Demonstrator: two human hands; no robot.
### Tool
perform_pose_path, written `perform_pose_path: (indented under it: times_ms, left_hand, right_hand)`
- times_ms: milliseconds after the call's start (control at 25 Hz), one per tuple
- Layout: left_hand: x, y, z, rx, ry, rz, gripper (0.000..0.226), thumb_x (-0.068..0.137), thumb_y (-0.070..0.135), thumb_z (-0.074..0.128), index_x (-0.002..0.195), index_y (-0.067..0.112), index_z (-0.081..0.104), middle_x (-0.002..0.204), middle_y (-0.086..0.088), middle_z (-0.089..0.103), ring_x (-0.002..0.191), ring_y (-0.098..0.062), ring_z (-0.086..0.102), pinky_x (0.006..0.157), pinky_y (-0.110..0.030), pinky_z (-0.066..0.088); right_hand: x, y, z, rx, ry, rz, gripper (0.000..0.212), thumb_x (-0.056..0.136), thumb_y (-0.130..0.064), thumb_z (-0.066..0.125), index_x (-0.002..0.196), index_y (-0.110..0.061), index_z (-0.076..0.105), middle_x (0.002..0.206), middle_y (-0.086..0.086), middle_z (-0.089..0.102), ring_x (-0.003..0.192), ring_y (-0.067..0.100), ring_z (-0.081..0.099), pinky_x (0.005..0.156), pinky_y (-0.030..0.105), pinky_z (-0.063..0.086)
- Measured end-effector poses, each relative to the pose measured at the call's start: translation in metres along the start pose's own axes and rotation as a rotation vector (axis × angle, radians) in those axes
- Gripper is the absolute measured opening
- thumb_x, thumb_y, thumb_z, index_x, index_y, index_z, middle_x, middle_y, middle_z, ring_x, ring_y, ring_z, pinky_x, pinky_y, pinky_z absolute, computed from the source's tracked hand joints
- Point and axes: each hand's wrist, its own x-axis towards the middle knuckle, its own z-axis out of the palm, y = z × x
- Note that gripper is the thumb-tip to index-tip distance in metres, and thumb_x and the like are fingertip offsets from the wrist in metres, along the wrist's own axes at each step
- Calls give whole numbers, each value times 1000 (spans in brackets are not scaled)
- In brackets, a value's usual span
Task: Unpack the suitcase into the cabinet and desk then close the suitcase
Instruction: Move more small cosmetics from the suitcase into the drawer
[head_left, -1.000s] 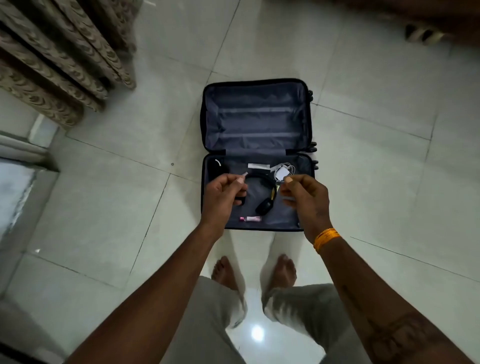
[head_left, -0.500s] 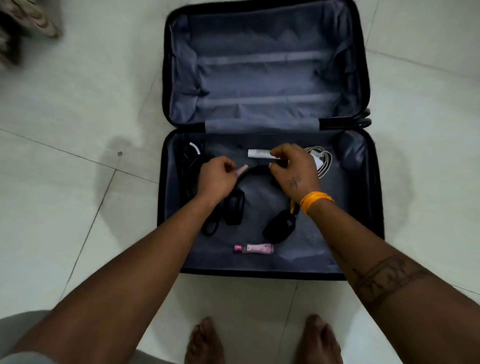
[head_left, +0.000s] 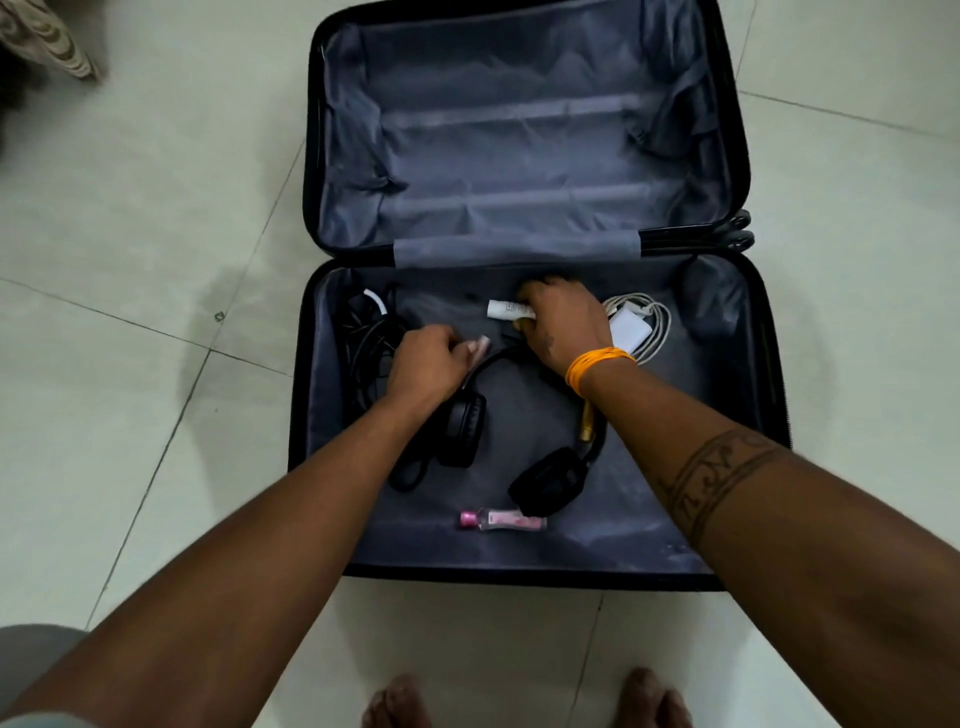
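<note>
- The suitcase (head_left: 524, 312) lies fully open on the tiled floor (head_left: 130, 260); its lid half, farther from you, shows only grey lining and straps.
- Your left hand (head_left: 428, 364) is curled over the near half, just above the left earcup of the black headphones (head_left: 514, 415). It pinches a small pale, pinkish item (head_left: 480, 347) between thumb and fingers; what the item is cannot be told.
- Your right hand (head_left: 563, 325) is at the far edge of the near half, fingers wrapped around one end of a white tube (head_left: 509, 310). The tube's other end sticks out to the left of the fingers.
- An orange band (head_left: 597, 364) sits on your right wrist.
- A white charger with coiled cable (head_left: 636, 327) lies just right of your right hand.
- A bundle of black cables (head_left: 371, 332) lies in the left corner, beside your left hand.
- A small clear bottle with a pink cap (head_left: 501, 519) lies near the front wall, touching the right earcup.
- Your bare feet (head_left: 397, 701) stand on the floor before the case.
</note>
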Motion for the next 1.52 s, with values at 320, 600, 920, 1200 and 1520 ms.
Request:
perform_pose_path:
  times_ms: [320, 600, 920, 1200, 1520]
  left_hand:
    - [8, 4, 1, 19, 13, 20, 25, 86, 39, 74, 80, 17, 63, 77, -4, 69, 78, -29, 67, 64, -32, 46]
    - [12, 61, -8, -209, 139, 76, 13, 81, 7, 58, 76, 17, 51, 72, -4, 58, 73, -30, 54, 63, -34, 30]
    - [34, 113, 35, 146, -68, 300, 26, 81, 39, 71, 96, 19, 74, 101, -11, 76, 99, -36, 70, 75, -36, 53]
    - [37, 131, 33, 249, -167, 224, 25, 81, 38, 76, 84, 15, 66, 97, -15, 73, 96, -36, 71, 68, -32, 43]
    - [25, 114, -4, -349, -272, 65, 34, 95, 47, 71, 80, 16, 65, 56, 6, 55, 41, -6, 47, 44, -21, 35]
  right_hand:
    - [3, 1, -7, 151, -89, 40, 26, 81, -34, 77, 99, -16, 73, 104, 13, 72, 102, 37, 65, 79, 38, 49]
    - [-98, 15, -23, 881, 576, 645, 35, 76, -21, 77, 104, -19, 56, 89, -5, 68, 81, 20, 65, 75, 33, 50]
    - [-159, 50, 18, 704, 387, 884, 22, 82, -23, 76, 86, -11, 58, 80, 16, 67, 77, 40, 65, 67, 40, 46]
    - [-168, 29, 47, 741, 288, 836, 49, 68, -56, 74, 89, -12, 64, 83, 12, 73, 81, 39, 68, 70, 48, 56]
    - [-153, 10, 41, 568, 199, 896, 45, 76, -53, 80, 93, -13, 68, 94, 12, 74, 90, 37, 69, 69, 38, 51]
